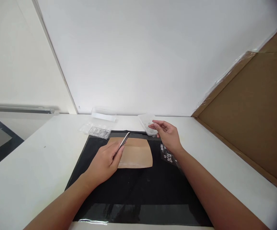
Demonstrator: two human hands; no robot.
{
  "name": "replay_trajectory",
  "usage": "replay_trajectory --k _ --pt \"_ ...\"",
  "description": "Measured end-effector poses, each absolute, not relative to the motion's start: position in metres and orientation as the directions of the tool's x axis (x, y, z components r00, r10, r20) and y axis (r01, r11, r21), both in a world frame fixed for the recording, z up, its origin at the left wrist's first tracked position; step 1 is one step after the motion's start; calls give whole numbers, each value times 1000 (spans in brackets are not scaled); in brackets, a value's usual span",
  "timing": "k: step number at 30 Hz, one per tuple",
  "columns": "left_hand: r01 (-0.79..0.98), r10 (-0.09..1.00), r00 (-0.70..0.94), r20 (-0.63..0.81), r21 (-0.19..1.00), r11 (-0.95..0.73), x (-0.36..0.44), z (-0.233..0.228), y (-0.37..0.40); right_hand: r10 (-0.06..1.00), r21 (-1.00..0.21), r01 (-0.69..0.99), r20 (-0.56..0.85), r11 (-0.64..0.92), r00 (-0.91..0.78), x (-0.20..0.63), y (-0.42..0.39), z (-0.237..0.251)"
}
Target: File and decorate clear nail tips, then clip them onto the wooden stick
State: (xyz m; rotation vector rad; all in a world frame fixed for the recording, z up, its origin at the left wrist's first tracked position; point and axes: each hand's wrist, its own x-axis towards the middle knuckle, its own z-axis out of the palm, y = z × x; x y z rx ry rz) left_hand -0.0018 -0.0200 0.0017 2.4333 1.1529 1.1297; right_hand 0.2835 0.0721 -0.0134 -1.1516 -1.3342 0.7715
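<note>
Left hand [106,163] pinches metal tweezers [123,142] over the tan pad [138,153] — right hand [168,134], half-open, touches a clear container [148,124].

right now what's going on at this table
A person sits at a white table with a black mat on it. The left hand holds a slim metal tool over a tan pad. The right hand reaches to a small clear container at the mat's far edge. A clear compartment box lies nearby.
</note>
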Motion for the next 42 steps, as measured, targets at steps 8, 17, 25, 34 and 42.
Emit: replay_trajectory --k 8,17,25,34,42 --pt "543 760 395 515 537 -646 -1 5 -22 932 -914 194 363 356 5 254 45 -3" --pt "471 761 437 479 599 -647 4 9 -26 596 -354 587 750 729 -288 213 2 1" --pt "460 785 432 444 640 -616 6 10 -28 574 -313 584 745 749 -339 209 2 -6" --pt "454 809 437 394 680 -576 7 10 -30 647 -400 632 731 664 -217 201 -1 -8" --pt "441 868 396 299 767 -466 8 14 -35 650 -481 565 748 670 -135 202 3 -5"
